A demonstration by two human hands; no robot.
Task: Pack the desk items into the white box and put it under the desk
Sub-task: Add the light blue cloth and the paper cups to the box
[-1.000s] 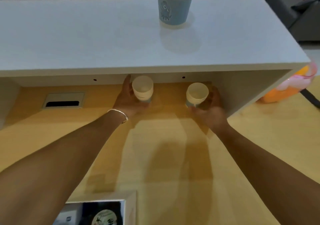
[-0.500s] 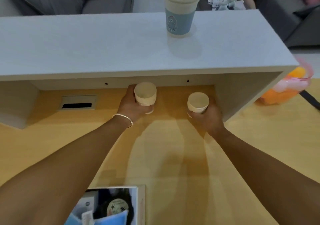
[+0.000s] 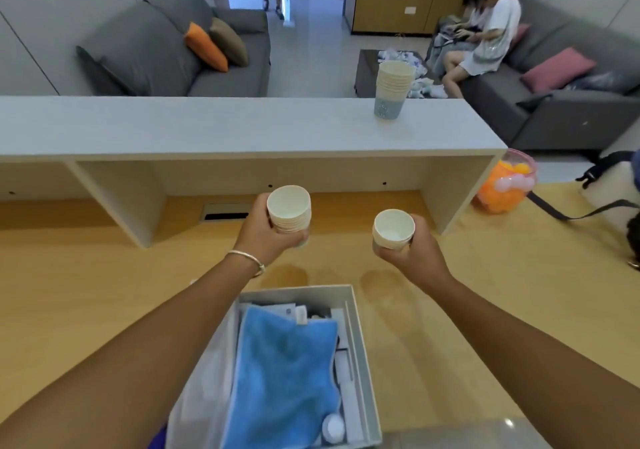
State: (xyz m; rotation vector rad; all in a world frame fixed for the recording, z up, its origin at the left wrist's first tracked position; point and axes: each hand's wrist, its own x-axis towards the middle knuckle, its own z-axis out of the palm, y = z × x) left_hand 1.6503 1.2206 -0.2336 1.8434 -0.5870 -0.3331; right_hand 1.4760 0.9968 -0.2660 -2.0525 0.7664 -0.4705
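My left hand point(image 3: 263, 237) grips a stack of white paper cups point(image 3: 290, 213), upright, above the yellow desk point(image 3: 104, 289). My right hand point(image 3: 415, 254) holds a shorter stack of paper cups point(image 3: 393, 228), also upright. Both stacks hover just beyond the far rim of the white box point(image 3: 356, 337), which stands on the desk near me. A blue cloth point(image 3: 287, 369) covers most of the box's contents, with white items showing along its right side. A third, taller stack of cups point(image 3: 393, 88) stands on the grey raised shelf point(image 3: 207, 126).
A cable slot point(image 3: 225, 212) sits in the desk under the shelf. A clear jar of orange balls point(image 3: 502, 185) and a strapped bag point(image 3: 609, 189) lie at the right. Grey sofas, a seated person and a person in the doorway are beyond the shelf.
Both hands have drawn the two cup stacks out from under the shelf toward me and raised them. My view lifted, so the white box and the room now show.
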